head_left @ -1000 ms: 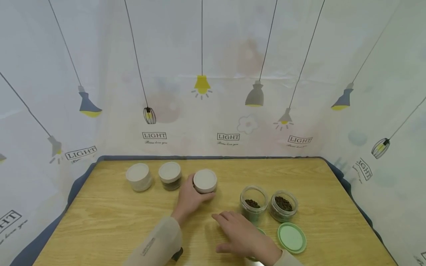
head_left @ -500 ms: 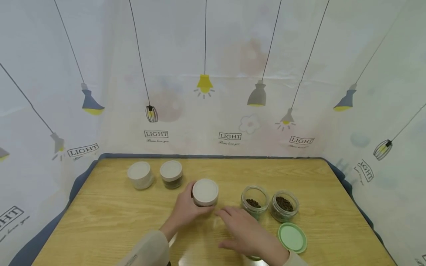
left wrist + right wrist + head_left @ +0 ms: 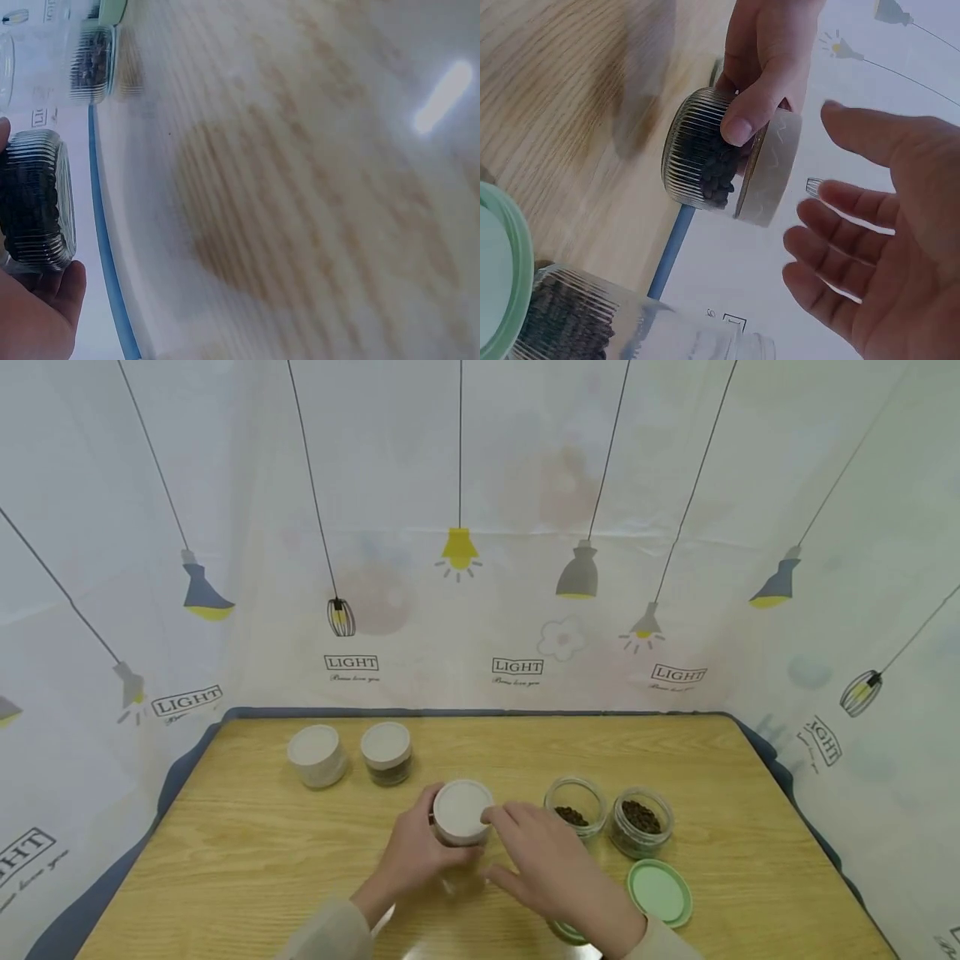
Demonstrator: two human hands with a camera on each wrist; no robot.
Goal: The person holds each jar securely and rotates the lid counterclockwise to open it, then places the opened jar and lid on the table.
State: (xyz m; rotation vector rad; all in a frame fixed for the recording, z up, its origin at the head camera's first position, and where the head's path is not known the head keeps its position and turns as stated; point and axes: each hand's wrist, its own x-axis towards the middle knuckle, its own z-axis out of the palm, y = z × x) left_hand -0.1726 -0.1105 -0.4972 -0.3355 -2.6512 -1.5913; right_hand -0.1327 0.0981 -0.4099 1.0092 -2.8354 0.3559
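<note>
My left hand (image 3: 416, 845) grips a ribbed clear jar (image 3: 709, 157) by its side, holding it above the table. Dark beans show through the jar's wall, and a cream-white lid (image 3: 462, 810) covers it. In the left wrist view the ribbed jar (image 3: 31, 202) lies against my fingers at the left edge. Beside the lid, my right hand (image 3: 543, 864) is spread with thumb and fingers apart, a small gap from the lid in the right wrist view. Nothing is in the right hand (image 3: 907, 232).
Two open jars with dark beans, one taller (image 3: 576, 797) and one shorter (image 3: 641, 827), stand on the right. A green lid (image 3: 660, 893) lies before them; another lid (image 3: 567, 932) is partly under my right forearm. Two white-lidded jars (image 3: 316, 756) stand back left on the wooden table (image 3: 247, 860).
My left hand has brought the white-lidded jar off its place at the back and toward me. My right hand has risen slightly toward the lid.
</note>
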